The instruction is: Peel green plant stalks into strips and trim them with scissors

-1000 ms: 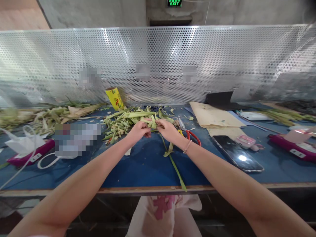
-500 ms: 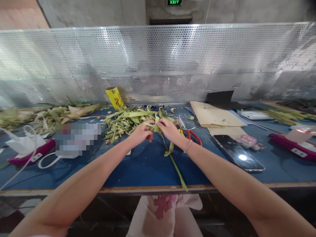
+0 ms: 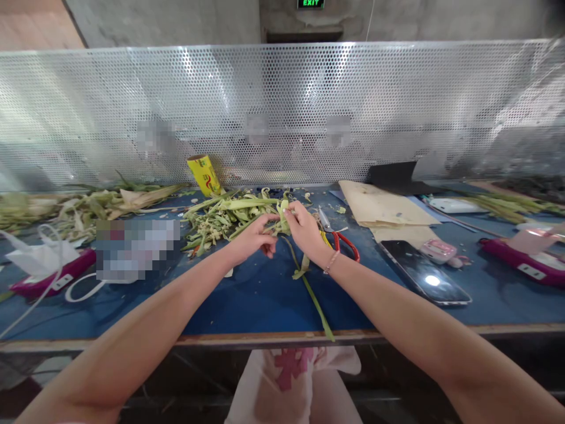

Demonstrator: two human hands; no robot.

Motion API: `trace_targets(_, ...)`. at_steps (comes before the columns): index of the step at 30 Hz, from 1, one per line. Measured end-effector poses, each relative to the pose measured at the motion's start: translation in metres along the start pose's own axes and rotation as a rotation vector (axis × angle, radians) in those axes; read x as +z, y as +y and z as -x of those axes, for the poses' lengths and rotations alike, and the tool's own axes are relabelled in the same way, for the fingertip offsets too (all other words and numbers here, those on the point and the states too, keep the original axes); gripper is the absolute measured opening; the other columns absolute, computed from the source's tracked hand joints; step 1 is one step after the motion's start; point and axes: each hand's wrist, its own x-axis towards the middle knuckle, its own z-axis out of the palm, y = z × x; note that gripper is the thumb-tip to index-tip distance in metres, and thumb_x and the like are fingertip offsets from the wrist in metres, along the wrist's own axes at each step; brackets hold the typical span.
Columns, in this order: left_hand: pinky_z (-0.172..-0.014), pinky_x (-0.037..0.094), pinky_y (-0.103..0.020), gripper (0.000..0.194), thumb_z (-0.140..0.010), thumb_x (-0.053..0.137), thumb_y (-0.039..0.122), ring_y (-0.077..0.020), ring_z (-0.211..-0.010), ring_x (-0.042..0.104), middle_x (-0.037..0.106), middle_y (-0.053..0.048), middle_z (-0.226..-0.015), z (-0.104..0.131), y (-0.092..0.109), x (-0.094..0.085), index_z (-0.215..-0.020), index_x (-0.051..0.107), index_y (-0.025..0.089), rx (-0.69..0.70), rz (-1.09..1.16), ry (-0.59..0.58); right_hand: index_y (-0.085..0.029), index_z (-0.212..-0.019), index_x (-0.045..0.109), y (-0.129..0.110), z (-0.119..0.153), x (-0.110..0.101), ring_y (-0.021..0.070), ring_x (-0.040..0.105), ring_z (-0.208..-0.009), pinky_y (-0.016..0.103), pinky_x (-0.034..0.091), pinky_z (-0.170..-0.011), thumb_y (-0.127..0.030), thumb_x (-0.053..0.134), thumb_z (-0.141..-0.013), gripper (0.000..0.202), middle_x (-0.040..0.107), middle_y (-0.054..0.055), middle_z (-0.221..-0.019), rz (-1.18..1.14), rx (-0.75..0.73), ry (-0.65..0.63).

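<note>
Beside a heap of green leafy pieces [image 3: 233, 215] on the blue table, my right hand [image 3: 304, 231] pinches a pale green leaf piece [image 3: 283, 213] between thumb and fingers. Just to its left is my left hand [image 3: 258, 238], its fingers apart and curved; I see nothing held in it. A long green stem [image 3: 315, 303] with a knotted leaf lies below my right hand and reaches the table's front edge. Red-handled scissors [image 3: 346, 246] lie right of my right wrist, partly hidden by the hand.
A phone [image 3: 424, 274], a pink case [image 3: 438, 250] and brown paper [image 3: 384, 203] lie at the right. A yellow tube [image 3: 204, 175] stands near the perforated metal screen [image 3: 300, 82]. Purple power strips [image 3: 525, 262] with cables sit at both sides. More leaves [image 3: 106, 206] lie at back left.
My left hand's fingers have spread and come off the leaf piece. My right hand has risen slightly, still pinching it.
</note>
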Motion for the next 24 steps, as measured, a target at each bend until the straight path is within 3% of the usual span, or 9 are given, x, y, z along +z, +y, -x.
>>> trace_targets(3,-0.05,0.044,-0.026,0.045,-0.065,0.058,0.02,-0.011,-0.045,0.055,0.057,0.003,-0.051,-0.001,-0.002,0.002,-0.108,0.042,0.016,0.017,0.093,0.02,-0.023,-0.08,0.042,-0.001,0.0,-0.002,0.0093,0.033,-0.045,0.023,0.025,-0.049,-0.038,0.034,-0.083,0.018,0.033,-0.006,-0.053,0.002,0.01,0.03)
trace_targets(7,-0.061,0.045,-0.027,0.024,-0.068,0.058,0.034,-0.012,-0.058,0.058,0.058,0.001,-0.059,-0.004,-0.004,0.005,-0.082,0.049,0.016,0.102,0.155,0.13,-0.022,-0.079,0.041,-0.001,0.001,-0.002,0.0097,0.037,-0.048,0.023,0.028,-0.051,-0.036,0.032,-0.084,0.017,0.037,-0.005,-0.056,-0.007,-0.015,0.066)
trace_targets(11,-0.067,0.044,-0.026,0.022,-0.071,0.054,0.035,-0.0087,-0.056,0.051,0.045,0.005,-0.051,-0.007,-0.005,0.006,-0.061,0.046,0.016,0.198,0.099,0.251,-0.022,-0.08,0.039,-0.003,0.003,0.002,0.0111,0.043,-0.049,0.024,0.031,-0.054,-0.034,0.03,-0.085,0.016,0.04,-0.005,-0.056,-0.012,-0.009,0.026)
trace_targets(15,-0.064,0.043,-0.026,0.019,-0.071,0.051,0.028,-0.0067,-0.046,0.039,0.035,0.006,-0.047,-0.01,-0.006,0.004,-0.057,0.044,0.017,0.194,0.037,0.387,-0.023,-0.082,0.038,-0.006,0.007,0.007,0.0128,0.046,-0.049,0.025,0.032,-0.055,-0.029,0.029,-0.085,0.011,0.042,-0.005,-0.052,0.017,-0.04,-0.085)
trace_targets(19,-0.054,0.037,-0.023,0.016,-0.075,0.041,0.026,-0.0089,-0.049,0.041,0.039,0.004,-0.053,-0.011,-0.009,0.005,-0.061,0.04,0.018,0.182,-0.2,0.497,-0.022,-0.08,0.036,-0.008,0.008,0.011,0.0136,0.042,-0.051,0.025,0.029,-0.053,-0.026,0.029,-0.084,0.009,0.039,-0.003,-0.057,0.088,-0.127,-0.088)
trace_targets(24,-0.054,0.03,-0.023,0.018,-0.079,0.035,0.024,-0.0097,-0.052,0.037,0.034,0.004,-0.055,-0.008,-0.009,0.009,-0.062,0.035,0.019,0.263,-0.513,0.605,-0.022,-0.073,0.029,-0.007,0.008,0.016,0.0122,0.036,-0.05,0.024,0.025,-0.05,-0.023,0.032,-0.081,0.009,0.034,-0.004,-0.056,0.039,-0.105,-0.066)
